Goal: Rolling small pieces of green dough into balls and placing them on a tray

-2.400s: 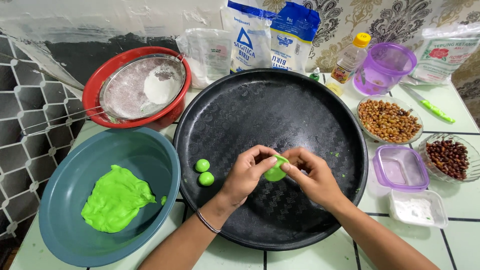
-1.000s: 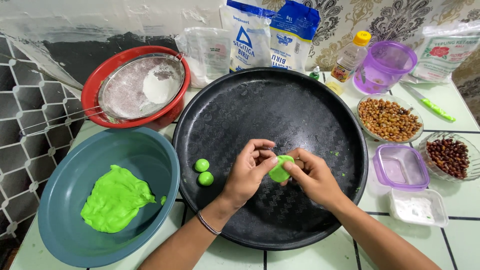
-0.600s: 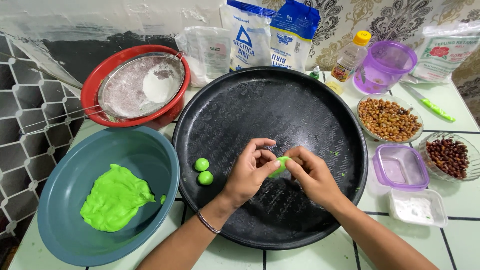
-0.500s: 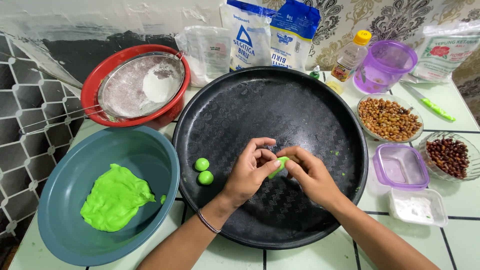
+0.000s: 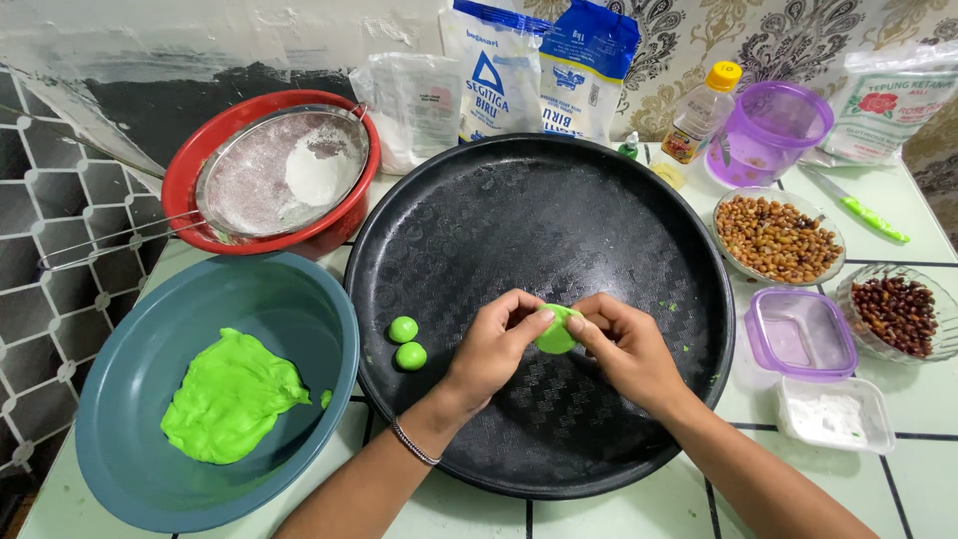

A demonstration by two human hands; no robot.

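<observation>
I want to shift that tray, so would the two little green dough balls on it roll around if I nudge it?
Probably. The two green dough balls look round and sit loose on the black tray, so they could roll. Its textured surface may slow them. They likely dent easily.

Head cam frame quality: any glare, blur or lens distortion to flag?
Head view: sharp overall, no motion blur on the left hand, right hand or the green dough piece they pinch. Soft sheen on the black tray, no blown highlights. Mild wide-angle bending at the edges. Shadows faint, lighting even.
</observation>
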